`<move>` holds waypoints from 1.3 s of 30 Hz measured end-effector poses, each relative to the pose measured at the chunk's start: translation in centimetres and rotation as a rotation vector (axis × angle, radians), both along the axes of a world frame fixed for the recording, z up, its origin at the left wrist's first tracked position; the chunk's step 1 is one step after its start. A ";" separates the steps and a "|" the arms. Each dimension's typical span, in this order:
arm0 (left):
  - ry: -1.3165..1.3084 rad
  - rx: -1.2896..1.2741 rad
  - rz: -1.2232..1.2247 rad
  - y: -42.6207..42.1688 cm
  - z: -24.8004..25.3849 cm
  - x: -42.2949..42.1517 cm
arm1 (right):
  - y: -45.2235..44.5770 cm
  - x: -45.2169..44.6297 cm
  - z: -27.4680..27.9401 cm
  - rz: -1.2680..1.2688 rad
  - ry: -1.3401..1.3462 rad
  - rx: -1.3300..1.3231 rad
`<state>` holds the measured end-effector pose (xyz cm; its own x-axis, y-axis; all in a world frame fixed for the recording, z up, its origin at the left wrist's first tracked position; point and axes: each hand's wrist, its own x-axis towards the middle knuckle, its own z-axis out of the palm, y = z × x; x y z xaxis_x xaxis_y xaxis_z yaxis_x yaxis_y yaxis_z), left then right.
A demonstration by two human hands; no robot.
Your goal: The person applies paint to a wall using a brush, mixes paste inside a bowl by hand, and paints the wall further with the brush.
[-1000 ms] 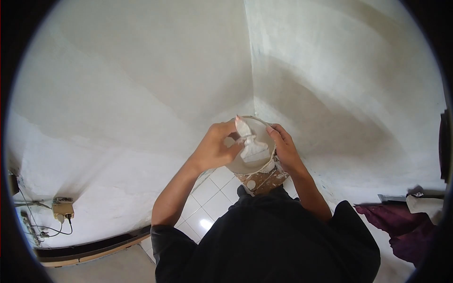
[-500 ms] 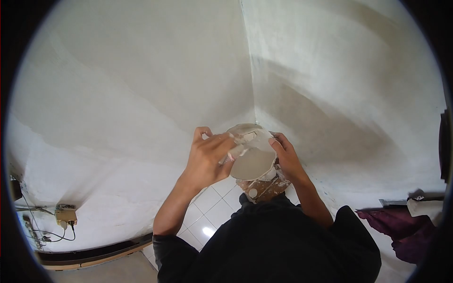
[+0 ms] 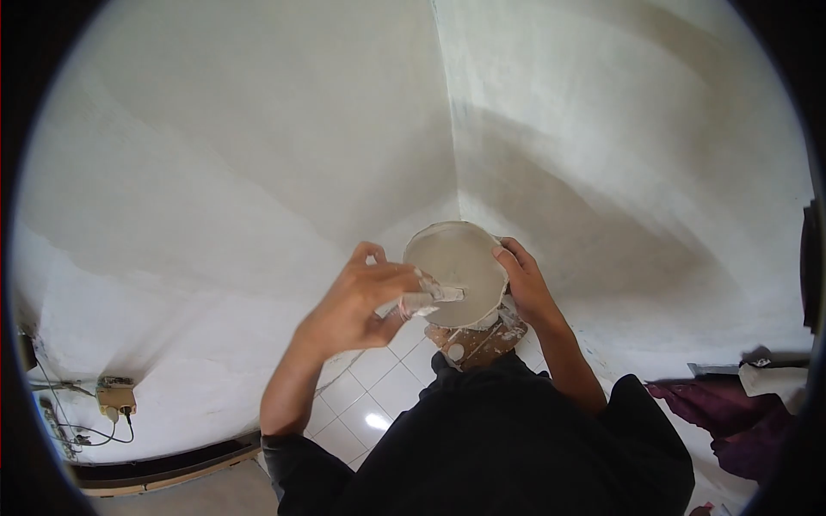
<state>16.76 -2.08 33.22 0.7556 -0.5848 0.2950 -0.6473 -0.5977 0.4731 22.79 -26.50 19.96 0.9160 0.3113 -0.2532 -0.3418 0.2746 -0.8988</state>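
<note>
The left hand [image 3: 357,297] had its thumb and fingers closed around the handle of a small brush [image 3: 446,294], and the brush had pale stuff smeared on it. The brush was tipped on its side, with its end over the inside of a round bucket [image 3: 454,230]. You could not tell if that end touched the pale gray, wet-looking mix [image 3: 460,258] in the bucket. The right hand [image 3: 527,284] gripped the right side of the bucket, with its thumb up at the rim. Just below the bucket was a brown thing [image 3: 486,347] with white splashes. Two pale walls [image 3: 585,129] met in a corner past the bucket. White square floor tiles [image 3: 372,370] showed below, and a purple cloth [image 3: 731,421] was well off to the right.
</note>
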 end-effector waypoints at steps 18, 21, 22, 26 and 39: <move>0.249 -0.582 0.570 -3.9 -4.1 4.1 | 1.2 -1.3 0.1 -0.085 0.000 0.086; 0.036 -0.551 0.605 -4.1 -3.4 2.8 | 1.1 -1.0 -0.4 -0.104 -0.016 0.078; 0.036 -0.553 0.606 -4.1 -3.3 2.6 | 1.0 -1.0 -0.6 -0.098 -0.021 0.082; 0.259 -0.677 0.662 -5.0 -4.0 1.8 | 1.5 -0.8 -1.1 -0.122 -0.019 0.104; -0.027 -0.519 0.778 -7.0 -5.3 3.1 | 1.1 -0.4 -2.7 -0.146 -0.077 0.082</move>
